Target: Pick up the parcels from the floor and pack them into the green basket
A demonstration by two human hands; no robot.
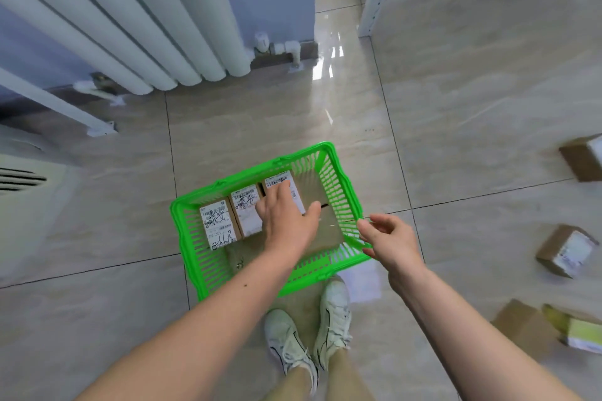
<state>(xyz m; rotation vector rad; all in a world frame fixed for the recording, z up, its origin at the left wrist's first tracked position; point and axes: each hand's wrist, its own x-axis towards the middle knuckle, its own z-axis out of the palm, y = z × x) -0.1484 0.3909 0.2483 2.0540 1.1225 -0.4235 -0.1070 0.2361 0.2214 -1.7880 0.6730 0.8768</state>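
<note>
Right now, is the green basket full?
No. The green basket holds three labelled parcels along its far side; bare bottom shows nearer.

Three parcels (247,212) sit side by side in a basket (192,231) on the floor (456,107), more parcels (566,251) scattered to its right.

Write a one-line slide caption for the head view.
Left hand sets third parcel into green basket; right hand at rim; parcels remain on floor.

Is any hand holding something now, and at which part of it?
Nothing is lifted. The left hand rests flat on a labelled brown cardboard parcel inside the green plastic basket. The right hand, open, touches the basket's right rim.
</note>
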